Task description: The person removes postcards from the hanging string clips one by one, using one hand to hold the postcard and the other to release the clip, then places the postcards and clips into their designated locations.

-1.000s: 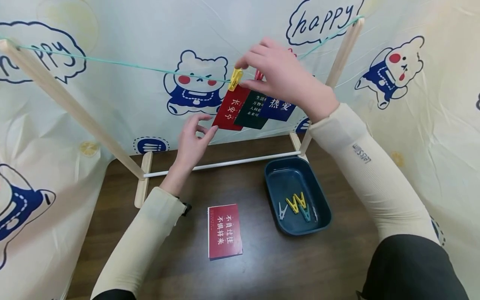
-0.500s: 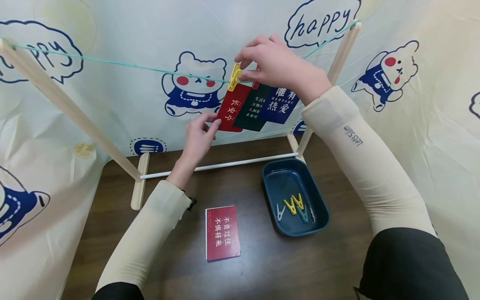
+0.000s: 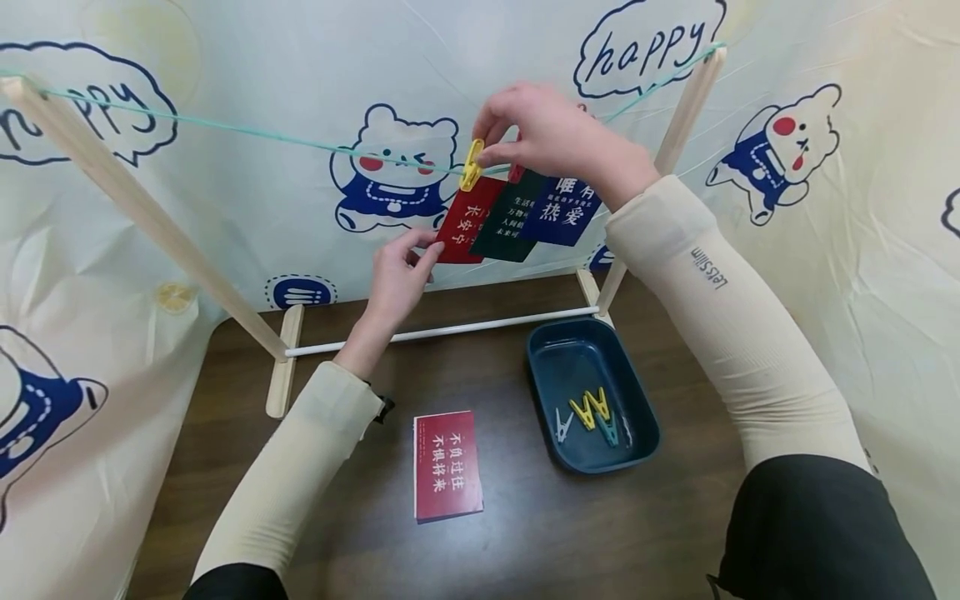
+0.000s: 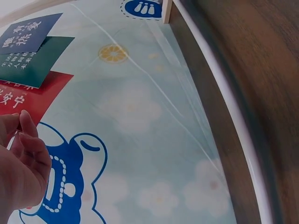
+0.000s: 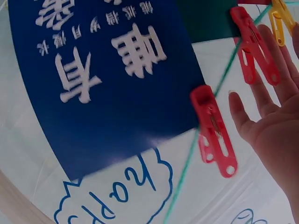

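Observation:
My left hand (image 3: 397, 279) pinches the lower left corner of a red card (image 3: 463, 223), a grip also visible in the left wrist view. At the card's top, my right hand (image 3: 543, 129) holds a yellow clothespin (image 3: 472, 166) between thumb and fingers, on a teal string (image 3: 262, 132). Overlapping the red card is a dark green card (image 3: 506, 227), then a blue card (image 3: 562, 215). Two red clothespins show in the right wrist view: one clothespin (image 5: 215, 130) clips the blue card to the string, another clothespin (image 5: 256, 46) sits at the green card.
A dark blue basin (image 3: 592, 354) on the brown table holds several loose clothespins (image 3: 583, 412). Left of it lies a stack of red-topped cards (image 3: 448, 467). Wooden posts (image 3: 150, 221) support the string, and a white rod (image 3: 495, 322) joins their bases.
My left hand has moved slightly right and now pinches the red card's corner, where its fingers were spread before. My right hand stays at the yellow clothespin.

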Motion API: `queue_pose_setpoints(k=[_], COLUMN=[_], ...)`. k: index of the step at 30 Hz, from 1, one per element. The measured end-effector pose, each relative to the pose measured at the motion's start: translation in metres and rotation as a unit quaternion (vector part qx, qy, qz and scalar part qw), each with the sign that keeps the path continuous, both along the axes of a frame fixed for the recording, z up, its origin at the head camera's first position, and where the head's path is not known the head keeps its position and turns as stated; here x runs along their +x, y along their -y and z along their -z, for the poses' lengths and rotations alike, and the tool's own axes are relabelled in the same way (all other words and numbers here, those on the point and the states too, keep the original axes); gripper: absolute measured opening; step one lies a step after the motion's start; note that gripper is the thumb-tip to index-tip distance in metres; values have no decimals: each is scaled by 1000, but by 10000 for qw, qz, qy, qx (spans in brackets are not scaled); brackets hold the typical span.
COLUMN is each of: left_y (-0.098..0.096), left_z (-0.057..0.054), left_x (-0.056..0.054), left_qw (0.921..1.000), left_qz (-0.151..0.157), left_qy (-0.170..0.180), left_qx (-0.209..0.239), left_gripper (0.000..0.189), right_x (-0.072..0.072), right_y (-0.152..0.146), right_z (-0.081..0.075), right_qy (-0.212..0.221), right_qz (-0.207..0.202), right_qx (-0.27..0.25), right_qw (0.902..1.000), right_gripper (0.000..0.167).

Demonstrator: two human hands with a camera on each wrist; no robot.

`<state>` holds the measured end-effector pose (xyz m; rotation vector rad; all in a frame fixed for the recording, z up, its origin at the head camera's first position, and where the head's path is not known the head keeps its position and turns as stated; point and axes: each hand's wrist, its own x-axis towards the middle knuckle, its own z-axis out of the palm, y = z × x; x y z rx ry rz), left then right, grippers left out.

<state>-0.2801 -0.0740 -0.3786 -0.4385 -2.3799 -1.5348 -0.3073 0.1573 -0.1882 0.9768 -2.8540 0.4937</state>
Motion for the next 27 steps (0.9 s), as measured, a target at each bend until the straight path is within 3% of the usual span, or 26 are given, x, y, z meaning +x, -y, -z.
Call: queue_pose_setpoints(k=[11,21,27], left_y=[6,9,11], left_z=[-1,-2,-4], left_x=[0,5,8], left_qw=[9998,9999,9998], left_qz=[-88,-114,-161], left_qy=[-148,-56,-85], left_qx=[72,84,54], left_gripper=[25,27,28], right_x=[3,10,13], right_y=[-4,-3,-6], right_z=[6,11,12], right_qy=[13,-693,-997], right_qz=[23,-148,-40], right_qx=[-410,-841,-1126], right_qw=[9992,9939,9886], right_gripper=[27,24,23])
